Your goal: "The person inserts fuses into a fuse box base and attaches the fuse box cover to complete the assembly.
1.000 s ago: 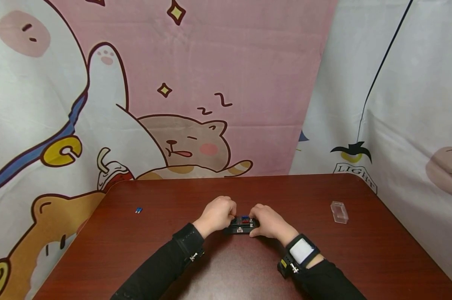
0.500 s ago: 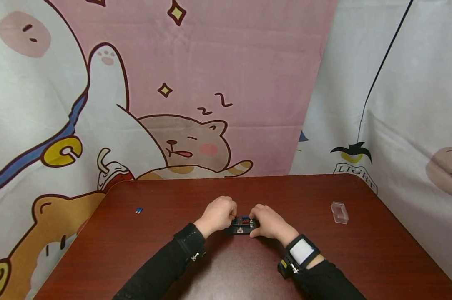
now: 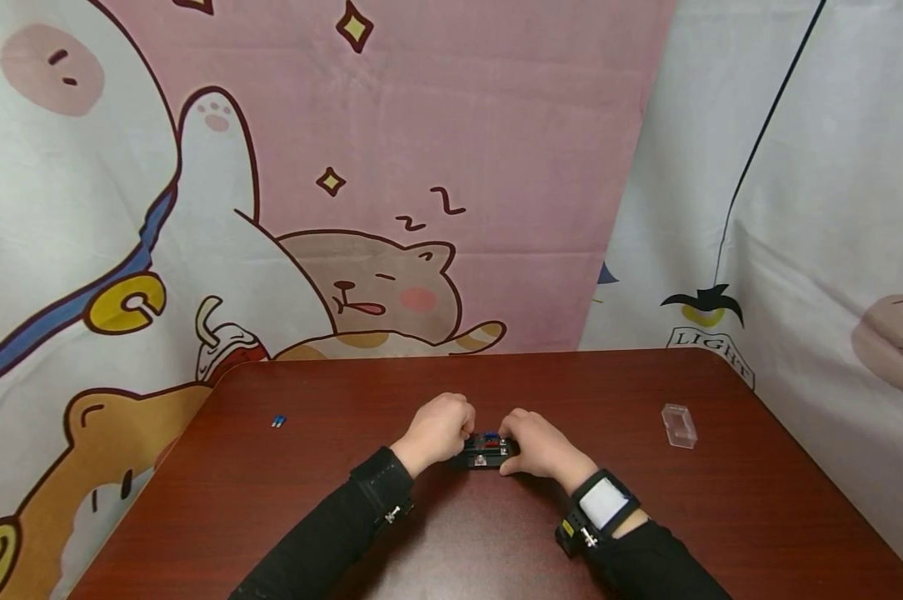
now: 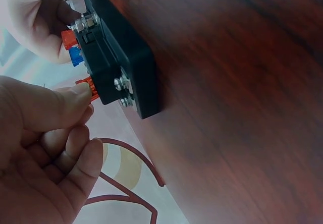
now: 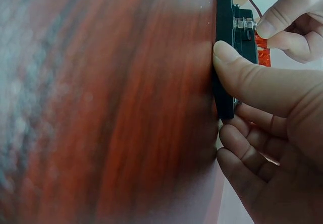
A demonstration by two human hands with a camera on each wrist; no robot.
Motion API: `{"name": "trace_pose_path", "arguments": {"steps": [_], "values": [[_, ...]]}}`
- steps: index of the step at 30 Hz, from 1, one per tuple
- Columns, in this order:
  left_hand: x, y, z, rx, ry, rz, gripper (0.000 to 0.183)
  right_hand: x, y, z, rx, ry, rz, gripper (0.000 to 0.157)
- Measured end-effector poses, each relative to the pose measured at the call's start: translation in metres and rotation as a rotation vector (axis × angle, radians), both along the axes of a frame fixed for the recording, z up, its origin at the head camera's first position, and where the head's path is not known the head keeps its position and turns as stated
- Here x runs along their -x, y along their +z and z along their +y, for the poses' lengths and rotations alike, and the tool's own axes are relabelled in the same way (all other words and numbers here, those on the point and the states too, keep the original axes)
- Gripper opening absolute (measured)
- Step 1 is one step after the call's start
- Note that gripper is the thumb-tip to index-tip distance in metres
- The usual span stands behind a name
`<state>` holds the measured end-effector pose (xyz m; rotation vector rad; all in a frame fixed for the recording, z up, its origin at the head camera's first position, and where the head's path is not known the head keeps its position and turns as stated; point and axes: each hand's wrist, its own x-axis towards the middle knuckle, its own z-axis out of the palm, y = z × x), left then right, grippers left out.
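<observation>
A black fuse box [image 3: 485,454] with metal terminal bolts sits on the table between both hands. Thumb and fingertips of my left hand [image 3: 438,429] pinch a red blade fuse [image 4: 93,90] at one end of its raised middle; the fuse's lower part is hidden in the box. Farther along stand a blue blade fuse [image 4: 75,56] and another red one [image 4: 68,39]. My right hand [image 3: 543,446] grips the opposite end of the box, its thumb on the near edge in the right wrist view and its fingers curled around the far side.
Small blue blade fuses [image 3: 279,422] lie at the table's left. A transparent plastic case [image 3: 680,426] rests toward the right edge. Behind the brown table [image 3: 361,383] hangs a printed cloth [image 3: 526,167] with cartoon animals.
</observation>
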<state>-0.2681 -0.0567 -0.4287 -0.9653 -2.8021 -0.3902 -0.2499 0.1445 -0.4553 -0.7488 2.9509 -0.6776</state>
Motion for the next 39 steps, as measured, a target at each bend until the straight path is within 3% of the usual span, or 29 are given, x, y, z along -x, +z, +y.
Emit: {"name": "trace_pose_path", "arguments": {"steps": [14,25,39], "values": [[0.0011,-0.0023,0.0024,0.046,0.0,0.028,0.023,-0.001,-0.001,-0.0001,0.005,-0.005,-0.003,0.042],[-0.002,-0.0014,0.0038,0.117,-0.043,0.128,0.025,0.0004,-0.0002,0.0002,0.001,-0.006,-0.009,0.042],[0.0007,-0.0038,-0.0019,0.072,-0.061,0.078,0.02,0.0006,-0.0009,-0.0003,-0.013,-0.008,-0.004,0.042]]}}
